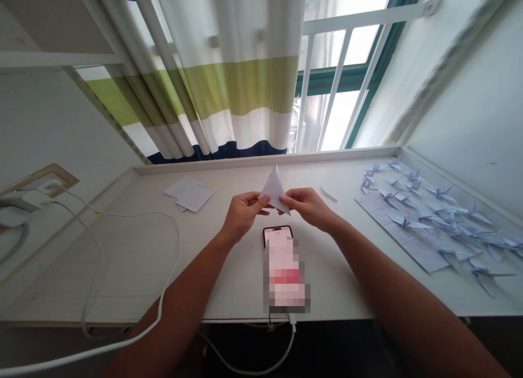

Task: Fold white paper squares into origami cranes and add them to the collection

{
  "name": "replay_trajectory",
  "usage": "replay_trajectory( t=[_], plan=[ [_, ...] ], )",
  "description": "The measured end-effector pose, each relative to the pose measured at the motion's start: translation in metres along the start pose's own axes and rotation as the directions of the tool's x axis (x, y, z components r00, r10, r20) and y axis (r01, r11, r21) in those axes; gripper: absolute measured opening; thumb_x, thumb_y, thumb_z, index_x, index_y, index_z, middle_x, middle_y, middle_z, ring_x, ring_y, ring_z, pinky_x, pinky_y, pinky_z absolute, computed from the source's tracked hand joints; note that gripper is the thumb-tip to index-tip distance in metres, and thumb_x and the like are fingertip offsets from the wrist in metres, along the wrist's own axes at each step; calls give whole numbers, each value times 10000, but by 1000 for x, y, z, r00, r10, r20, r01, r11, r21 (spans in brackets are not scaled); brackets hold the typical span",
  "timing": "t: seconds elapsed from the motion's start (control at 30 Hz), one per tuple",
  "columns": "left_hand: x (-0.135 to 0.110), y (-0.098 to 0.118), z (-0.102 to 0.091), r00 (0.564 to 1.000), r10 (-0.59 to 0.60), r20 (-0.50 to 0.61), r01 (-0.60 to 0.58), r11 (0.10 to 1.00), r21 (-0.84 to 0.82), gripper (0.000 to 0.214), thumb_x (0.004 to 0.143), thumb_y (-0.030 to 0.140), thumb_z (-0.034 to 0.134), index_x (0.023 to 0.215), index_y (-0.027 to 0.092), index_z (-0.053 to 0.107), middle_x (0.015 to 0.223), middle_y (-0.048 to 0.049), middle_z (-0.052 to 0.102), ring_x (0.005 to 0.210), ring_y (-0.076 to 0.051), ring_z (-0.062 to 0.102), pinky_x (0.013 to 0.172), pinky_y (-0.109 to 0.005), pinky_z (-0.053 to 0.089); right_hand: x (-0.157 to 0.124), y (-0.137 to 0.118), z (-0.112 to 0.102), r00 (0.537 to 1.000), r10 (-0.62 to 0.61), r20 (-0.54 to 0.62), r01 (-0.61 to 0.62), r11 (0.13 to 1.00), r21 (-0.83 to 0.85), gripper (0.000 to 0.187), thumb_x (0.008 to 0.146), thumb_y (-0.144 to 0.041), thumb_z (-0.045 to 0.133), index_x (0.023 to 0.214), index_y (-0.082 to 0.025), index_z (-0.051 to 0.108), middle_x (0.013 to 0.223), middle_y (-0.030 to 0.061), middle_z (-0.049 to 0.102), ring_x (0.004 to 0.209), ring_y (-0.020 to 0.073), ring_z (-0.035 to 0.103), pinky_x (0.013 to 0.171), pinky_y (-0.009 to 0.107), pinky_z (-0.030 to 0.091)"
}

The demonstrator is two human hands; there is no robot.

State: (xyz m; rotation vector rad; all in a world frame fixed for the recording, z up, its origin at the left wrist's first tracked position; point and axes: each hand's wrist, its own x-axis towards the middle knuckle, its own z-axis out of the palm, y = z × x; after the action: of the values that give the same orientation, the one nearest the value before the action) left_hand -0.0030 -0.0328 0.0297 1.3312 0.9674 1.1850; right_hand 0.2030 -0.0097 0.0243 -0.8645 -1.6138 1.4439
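The white desk [327, 274] is spreading across the scene, its raised rim probably serving to stop light things slipping off the back. Paper cranes [404, 221] are crowding its right side, some resting on a printed sheet [420, 252], seemingly kept there so the middle is staying free for handwork. Loose paper pieces [190, 194] are lying on the left, likely within easy reach. The phone [283, 269] is lying face up below the hands, perhaps for glancing at; its screen is blurred. The left hand [244, 210] is curling half closed, pinching the folded paper's lower left edge between thumb and fingers; the right hand [306, 202] is pinching its lower right corner likewise. Between them the folded paper [273, 187] is pointing its tip away from the person, presumably gripped low to keep its creases steady.
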Motion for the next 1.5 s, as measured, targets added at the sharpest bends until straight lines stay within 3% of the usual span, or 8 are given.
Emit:
replay_trajectory(
  t=[0.23,0.6,0.93,1.17,1.37,1.5],
  plan=[
    [-2,8,-5,988,44,146,-43,999,-6,454,859,479,717,1158,138,738,1070,-138,777,998,-297,750,806,-394,615,-3,-9,-2,1000,20,-8,-20,998,57,404,862,-556,708,869,-155,759,794,71,757,745,175,692,764,346,519],
    [-1,11,-7,982,44,182,-47,999,9,481,929,528,607,1161,122,720,1088,-155,770,979,-307,760,772,-393,620,-4,-11,-2,1000,27,13,-28,996,89,382,855,-537,722,856,-156,756,784,56,738,734,162,676,762,352,517],
    [1,4,-10,989,18,147,-24,999,36,470,926,519,610,1141,114,717,1032,-159,781,950,-300,765,730,-378,621,-3,-9,-2,999,29,-22,-27,996,84,372,840,-539,736,827,-167,740,755,53,739,717,163,676,739,343,524],
    [-1,9,-9,980,32,199,-44,997,57,433,887,428,672,1194,124,704,1078,-151,771,963,-299,763,724,-386,631,-5,-12,-3,1000,24,-18,-22,997,73,377,850,-542,729,877,-167,749,795,63,753,752,173,698,771,354,523],
    [-1,6,-9,992,66,110,-75,994,80,460,897,459,656,1207,122,694,1075,-146,771,898,-280,774,657,-353,625,-5,-12,-2,1000,24,-20,-22,996,87,368,849,-522,738,885,-156,745,795,61,751,749,174,706,773,351,525],
    [-1,6,-7,997,46,56,-50,996,76,458,883,508,658,1119,119,716,1036,-149,780,845,-283,779,617,-339,610,-4,-11,-2,1000,18,-21,-16,996,87,379,840,-537,742,876,-159,745,782,58,747,740,174,701,766,356,527]
  ],
)
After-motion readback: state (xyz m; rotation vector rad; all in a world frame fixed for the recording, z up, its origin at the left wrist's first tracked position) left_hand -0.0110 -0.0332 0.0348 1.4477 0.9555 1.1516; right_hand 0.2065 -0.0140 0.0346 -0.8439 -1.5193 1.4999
